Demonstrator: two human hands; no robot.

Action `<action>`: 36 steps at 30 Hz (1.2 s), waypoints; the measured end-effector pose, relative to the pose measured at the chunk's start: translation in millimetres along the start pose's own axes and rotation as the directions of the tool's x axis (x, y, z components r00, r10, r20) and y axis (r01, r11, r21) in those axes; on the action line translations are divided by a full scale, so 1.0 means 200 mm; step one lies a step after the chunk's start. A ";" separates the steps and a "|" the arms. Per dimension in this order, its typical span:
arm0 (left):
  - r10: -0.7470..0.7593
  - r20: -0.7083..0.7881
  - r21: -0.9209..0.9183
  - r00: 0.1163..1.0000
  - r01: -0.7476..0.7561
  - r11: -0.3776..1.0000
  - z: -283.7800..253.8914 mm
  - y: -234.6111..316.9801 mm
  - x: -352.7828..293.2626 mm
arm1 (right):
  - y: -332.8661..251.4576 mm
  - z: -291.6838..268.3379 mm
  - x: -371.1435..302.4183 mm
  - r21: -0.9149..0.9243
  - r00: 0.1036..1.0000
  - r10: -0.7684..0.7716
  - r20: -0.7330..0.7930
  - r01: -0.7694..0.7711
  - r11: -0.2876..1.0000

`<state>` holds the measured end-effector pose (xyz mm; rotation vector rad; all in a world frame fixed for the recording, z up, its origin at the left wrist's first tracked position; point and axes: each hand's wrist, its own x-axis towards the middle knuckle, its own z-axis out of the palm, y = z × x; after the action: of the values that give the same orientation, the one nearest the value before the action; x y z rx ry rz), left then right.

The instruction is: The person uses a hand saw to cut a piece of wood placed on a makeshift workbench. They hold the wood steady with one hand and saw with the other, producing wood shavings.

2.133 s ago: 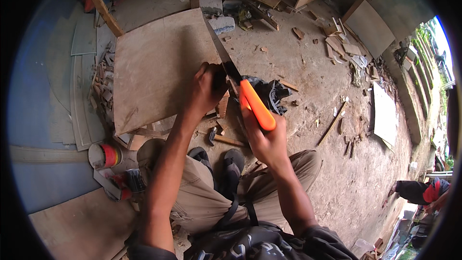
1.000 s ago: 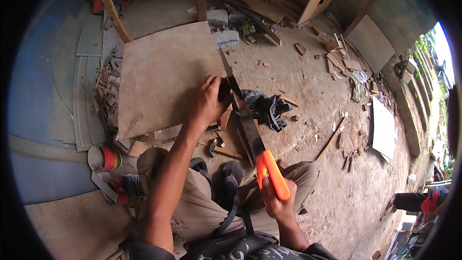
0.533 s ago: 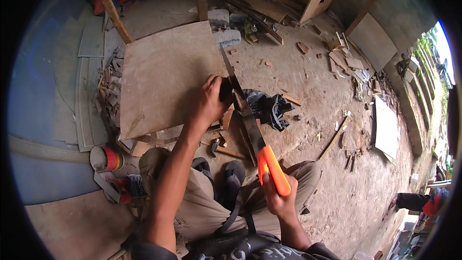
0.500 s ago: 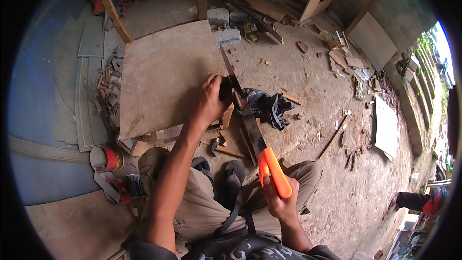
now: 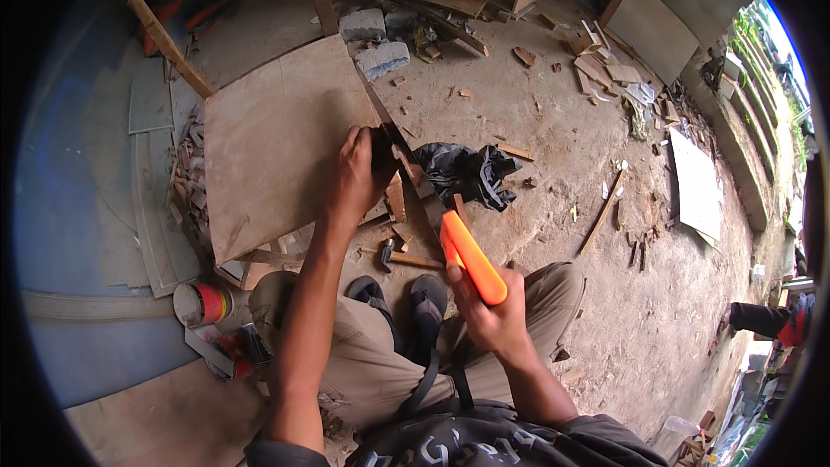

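Note:
My right hand point(image 5: 494, 316) is closed round the orange handle of a handsaw point(image 5: 474, 258). The saw's dark blade slants up and away to the left, along the right edge of a large plywood board point(image 5: 277, 138). At that edge my left hand point(image 5: 353, 175) rests on the board, its fingers curled against a dark piece point(image 5: 381, 151) beside the blade. Shadow hides what that piece is. Below the board, a hammer point(image 5: 411, 259) lies on the ground in front of my feet.
A crumpled black plastic bag point(image 5: 467, 173) lies right of the blade. Concrete blocks point(image 5: 380, 59) stand beyond the board. Paint cans point(image 5: 203, 303) are at my left. Wood scraps litter the ground, with a white panel point(image 5: 694, 186) at the right. Someone's dark-sleeved limb point(image 5: 761, 320) shows at the far right.
My right hand has pushed the saw forward and up to the left, so its handle is nearer the board. My left hand stays at the board's edge. The whole view has shifted slightly.

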<state>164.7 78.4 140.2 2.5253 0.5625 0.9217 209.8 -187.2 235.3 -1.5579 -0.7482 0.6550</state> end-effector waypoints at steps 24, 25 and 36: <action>-0.115 0.083 -0.073 0.990 0.121 0.990 -0.03 0.02 0.04 | 0.13 -0.03 0.00 -0.061 0.999 0.003 0.033 -0.001 0.998; -0.080 0.050 -0.036 0.996 0.082 0.996 -0.04 0.02 0.04 | 0.14 -0.04 -0.10 -0.044 1.000 -0.008 0.023 0.009 0.999; 0.024 -0.060 -0.159 0.998 -0.034 0.987 0.02 -0.02 0.02 | 0.17 0.09 0.19 -0.053 0.999 -0.050 0.005 0.050 0.997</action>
<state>168.9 83.6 137.7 2.3755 0.4508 1.0120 223.1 -148.7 200.0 -1.5813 -0.8104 0.6059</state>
